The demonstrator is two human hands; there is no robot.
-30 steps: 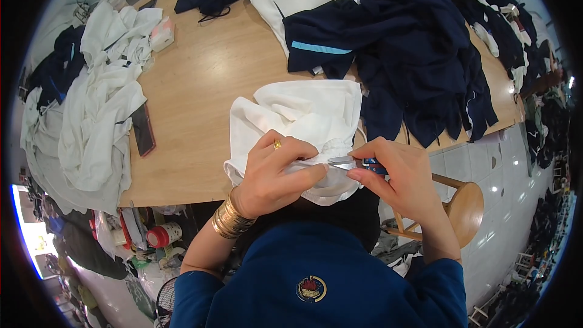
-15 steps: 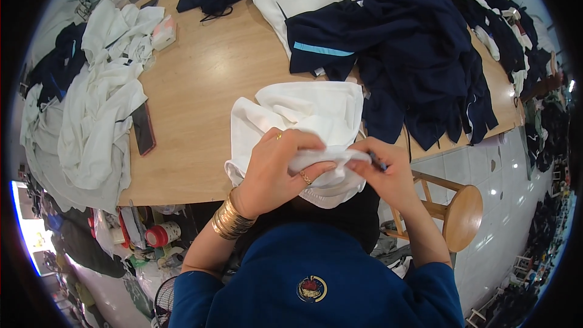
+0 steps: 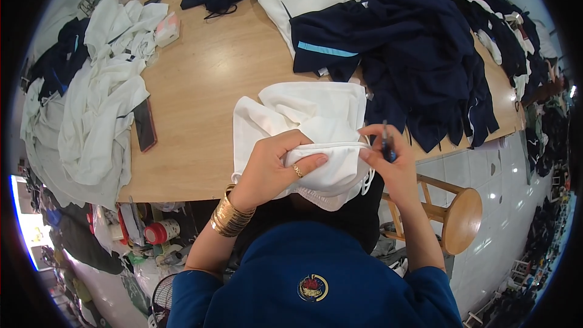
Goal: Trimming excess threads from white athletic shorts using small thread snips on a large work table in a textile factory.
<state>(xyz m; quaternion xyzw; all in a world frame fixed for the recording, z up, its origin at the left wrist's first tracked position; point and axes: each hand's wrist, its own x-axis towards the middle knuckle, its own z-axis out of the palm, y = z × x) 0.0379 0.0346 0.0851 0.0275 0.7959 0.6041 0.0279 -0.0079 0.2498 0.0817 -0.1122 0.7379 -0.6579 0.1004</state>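
Note:
A white garment (image 3: 316,109) with a gathered edge lies over the table's near edge and hangs down toward my lap. My left hand (image 3: 273,164), with rings and gold bangles at the wrist, is closed on a folded part of it, thumb on top. My right hand (image 3: 392,164) pinches the right end of the same fold. Small dark-blue thread snips (image 3: 388,149) are tucked in that hand, their tip pointing away from me. A white cord loop (image 3: 368,182) hangs below the right fingers.
Navy garments (image 3: 419,54) are heaped right of the white one. White clothes (image 3: 100,109) pile up at the left beside a phone (image 3: 144,126) and a tissue pack (image 3: 167,29). A round wooden stool (image 3: 463,222) stands at the right, below the wooden table (image 3: 188,109).
The fold has been straightened and drawn taut between my hands. My right hand has shifted slightly right, and the snips and white cord loop show more plainly.

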